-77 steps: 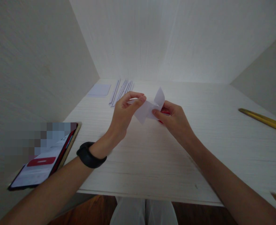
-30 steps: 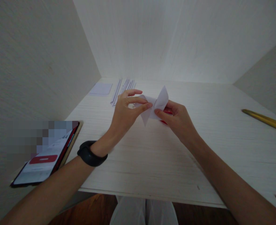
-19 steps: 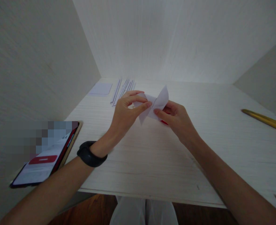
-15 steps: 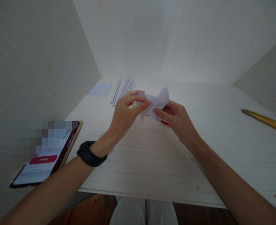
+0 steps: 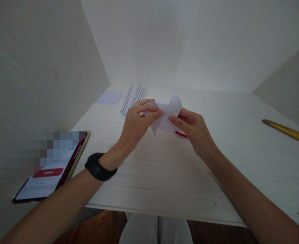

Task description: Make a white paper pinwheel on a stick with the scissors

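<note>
A white paper pinwheel shape [image 5: 174, 105] with curved blades is held above the table between my two hands. My left hand [image 5: 141, 120] pinches it near its centre, thumb on top, with a black band on the wrist. From the right side, my right hand [image 5: 190, 125] grips the paper, its thumb close to the centre and its other fingers partly hidden behind. Below the paper, part of a red curved thing [image 5: 181, 134] shows on the table; the rest of it is covered.
Several thin white rolled paper sticks [image 5: 129, 100] lie at the back left, beside a flat square of white paper [image 5: 110, 96]. At the left edge a phone [image 5: 47, 173] rests in a case. A yellow-gold long object [image 5: 289, 130] lies on the right. Pale walls enclose the white table [image 5: 151, 179].
The paper's lower left point has dropped slightly and its blades have opened out. My right thumb has shifted a little on the paper. More of the red thing's curve shows.
</note>
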{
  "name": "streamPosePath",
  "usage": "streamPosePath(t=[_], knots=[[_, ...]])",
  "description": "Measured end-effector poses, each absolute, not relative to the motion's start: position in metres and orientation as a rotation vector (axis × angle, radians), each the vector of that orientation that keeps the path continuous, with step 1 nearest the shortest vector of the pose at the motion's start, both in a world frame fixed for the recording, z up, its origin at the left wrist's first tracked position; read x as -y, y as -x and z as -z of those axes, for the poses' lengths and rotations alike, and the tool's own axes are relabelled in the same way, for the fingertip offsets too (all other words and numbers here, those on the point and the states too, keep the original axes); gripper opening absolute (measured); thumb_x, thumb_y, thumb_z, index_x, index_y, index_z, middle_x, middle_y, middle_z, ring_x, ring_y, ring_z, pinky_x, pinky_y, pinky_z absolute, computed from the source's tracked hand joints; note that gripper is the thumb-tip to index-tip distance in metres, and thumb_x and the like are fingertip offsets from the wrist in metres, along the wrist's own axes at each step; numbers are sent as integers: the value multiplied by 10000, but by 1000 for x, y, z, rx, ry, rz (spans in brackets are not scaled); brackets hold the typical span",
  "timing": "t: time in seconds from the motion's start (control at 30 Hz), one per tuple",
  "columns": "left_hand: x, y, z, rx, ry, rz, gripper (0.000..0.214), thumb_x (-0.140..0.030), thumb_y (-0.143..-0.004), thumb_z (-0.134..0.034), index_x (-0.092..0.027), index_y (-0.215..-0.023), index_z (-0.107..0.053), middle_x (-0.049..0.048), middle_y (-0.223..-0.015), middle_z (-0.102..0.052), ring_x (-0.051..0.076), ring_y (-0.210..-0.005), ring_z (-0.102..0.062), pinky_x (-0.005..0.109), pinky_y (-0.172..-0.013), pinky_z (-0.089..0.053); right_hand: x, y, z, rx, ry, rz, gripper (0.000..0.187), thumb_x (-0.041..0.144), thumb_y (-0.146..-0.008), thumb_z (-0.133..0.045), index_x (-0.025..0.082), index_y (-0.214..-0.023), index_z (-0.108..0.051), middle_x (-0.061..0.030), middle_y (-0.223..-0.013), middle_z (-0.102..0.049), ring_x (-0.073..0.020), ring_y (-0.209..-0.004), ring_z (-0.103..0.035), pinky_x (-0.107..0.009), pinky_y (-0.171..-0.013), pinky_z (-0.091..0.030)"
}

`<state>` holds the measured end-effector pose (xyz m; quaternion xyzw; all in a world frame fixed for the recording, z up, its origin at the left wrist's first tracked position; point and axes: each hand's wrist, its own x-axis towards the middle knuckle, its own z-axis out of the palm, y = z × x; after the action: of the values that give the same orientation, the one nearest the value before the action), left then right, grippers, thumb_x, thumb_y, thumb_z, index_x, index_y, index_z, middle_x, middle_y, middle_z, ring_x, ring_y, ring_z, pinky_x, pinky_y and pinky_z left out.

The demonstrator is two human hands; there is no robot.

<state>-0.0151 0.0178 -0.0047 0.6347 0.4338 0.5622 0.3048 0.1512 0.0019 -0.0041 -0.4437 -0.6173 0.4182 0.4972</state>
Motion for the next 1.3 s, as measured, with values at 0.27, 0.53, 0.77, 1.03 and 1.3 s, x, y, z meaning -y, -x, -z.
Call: streamPosePath(t=[0.27,0.53,0.77,1.03,1.3], knots=[[-16,16,2,-1264,-1883,-1561,87,-297,-719,-743,-220,-714,-703,42,-1051,-617,206,-1047,-570,370,-899,-483,-4,-151,4,1489,1053,-1003,241,371,-748,-677,187,-903,-699,-42,-876,-707,-186,-832,-644,-355,-797,-519],[-9,13,-5,-1338,-2048,-1579,112,-205,-714,-747,-233,-645,-664,16,-1007,-590,203,-1025,-552,394,-973,-420,0,-150,3,1521,1125,-879,230,345,-749,-665,191,-915,-700,-43,-873,-694,-192,-852,-624,-346,-769,-509],[-6,11,-5,-1302,-2101,-1567,112,-199,-726,-740,-232,-660,-655,20,-1010,-601,205,-1022,-559,399,-965,-427,-1,-151,4,1509,1141,-860,207,335,-743,-650,172,-867,-684,-41,-843,-680,-191,-820,-620,-339,-736,-506],[-5,12,-7,-1263,-2125,-1545,108,-201,-738,-726,-226,-664,-651,19,-1010,-609,197,-1016,-559,381,-957,-422,-1,-151,3,1504,1160,-858,209,330,-746,-650,166,-872,-679,-46,-837,-677,-198,-828,-622,-346,-749,-506],[-5,12,-5,-1233,-2207,-1532,91,-189,-742,-718,-205,-693,-642,29,-1008,-630,186,-1003,-573,358,-918,-447,-1,-151,5,1513,1155,-818,241,351,-741,-656,157,-879,-691,-43,-797,-668,-195,-792,-616,-333,-704,-503]])
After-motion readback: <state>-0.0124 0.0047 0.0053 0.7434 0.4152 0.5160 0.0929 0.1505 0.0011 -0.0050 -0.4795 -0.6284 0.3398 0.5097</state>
